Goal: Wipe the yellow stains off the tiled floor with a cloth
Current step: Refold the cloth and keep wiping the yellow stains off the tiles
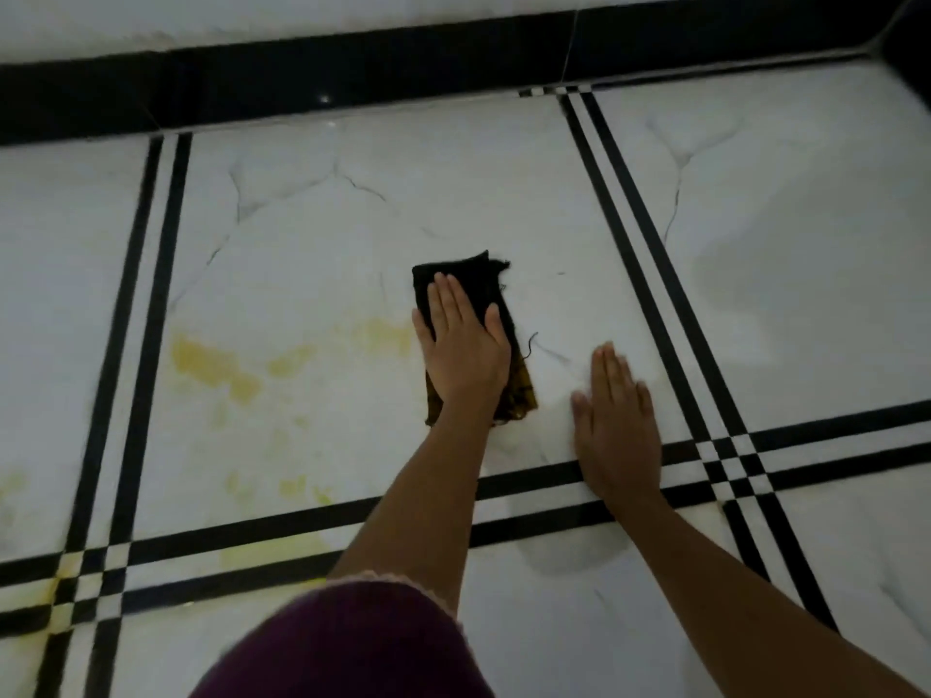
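Head camera looks down (steeply) at floor [312, 254].

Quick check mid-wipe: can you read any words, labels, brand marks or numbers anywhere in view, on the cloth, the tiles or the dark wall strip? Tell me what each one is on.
None: no readable text, number or sign shows in this view.
Cloth under the left hand: dark fabric, no tag or print visible.
Floor tiles: only black stripes, grey veins and yellow stains.
Dark wall strip: unmarked.

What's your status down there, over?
Left hand flat on cloth. Right hand flat on floor. Yellow stains lie left of cloth. Nothing blocking.
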